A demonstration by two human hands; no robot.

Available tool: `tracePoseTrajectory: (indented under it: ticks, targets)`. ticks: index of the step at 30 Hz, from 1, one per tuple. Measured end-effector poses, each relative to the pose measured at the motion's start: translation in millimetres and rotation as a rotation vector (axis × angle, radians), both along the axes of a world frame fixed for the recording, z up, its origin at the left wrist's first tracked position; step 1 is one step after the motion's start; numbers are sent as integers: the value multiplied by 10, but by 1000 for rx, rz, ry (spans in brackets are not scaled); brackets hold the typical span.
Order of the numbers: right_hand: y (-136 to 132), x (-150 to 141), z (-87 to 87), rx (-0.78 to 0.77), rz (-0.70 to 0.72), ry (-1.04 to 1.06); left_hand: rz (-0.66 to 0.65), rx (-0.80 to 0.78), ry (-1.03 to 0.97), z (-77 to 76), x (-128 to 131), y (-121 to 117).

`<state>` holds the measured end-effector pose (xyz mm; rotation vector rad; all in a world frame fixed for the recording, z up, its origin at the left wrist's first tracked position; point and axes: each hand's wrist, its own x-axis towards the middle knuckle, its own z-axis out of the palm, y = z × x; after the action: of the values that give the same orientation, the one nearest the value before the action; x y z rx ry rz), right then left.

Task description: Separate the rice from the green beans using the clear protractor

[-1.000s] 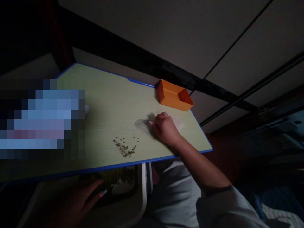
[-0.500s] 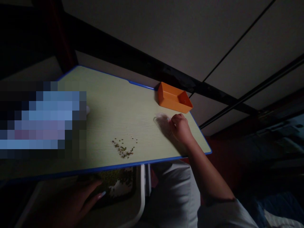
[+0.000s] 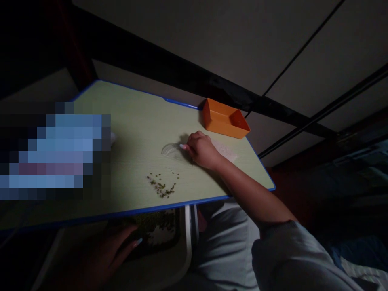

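Note:
My right hand [image 3: 201, 150] is over the table, its fingers closed on a clear, thin piece of plastic with a curved edge [image 3: 170, 150]. What exactly the clear piece is, I cannot make out. In front of it lies a loose scatter of small greenish-brown seeds [image 3: 162, 188] on the table top. Below the table edge, my left hand [image 3: 113, 248] rests in shadow over a white tub [image 3: 188, 238], thumb and a finger apart. Green seeds [image 3: 153, 220] lie inside that tub, close to the fingertips. The rest of the left hand is dark.
An orange open box [image 3: 226, 127] stands at the back right of the pale table [image 3: 130, 121] with its blue rim. A whitish speckled patch [image 3: 226, 150] lies behind my right wrist. On the left, a blurred-out bluish area [image 3: 60, 149] covers part of the table.
My right hand has moved left across the table with the clear plastic piece, uncovering the whitish patch. My left hand stays over the tub. The view has shifted slightly.

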<state>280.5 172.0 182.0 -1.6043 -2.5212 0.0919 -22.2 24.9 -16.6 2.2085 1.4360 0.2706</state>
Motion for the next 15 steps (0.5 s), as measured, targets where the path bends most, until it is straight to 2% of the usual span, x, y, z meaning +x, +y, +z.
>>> tracePoseTrajectory:
  ticks: [5, 9, 15]
  targets:
    - [-143, -32, -15, -19, 22, 21, -41, -3, -7, 114, 46, -42]
    - [-233, -178, 8, -23, 130, 41, -39, 25, -2, 176, 86, -90]
    - [-330, -390, 49, -19, 277, -2, -44, -52, 91, 191, 64, -125]
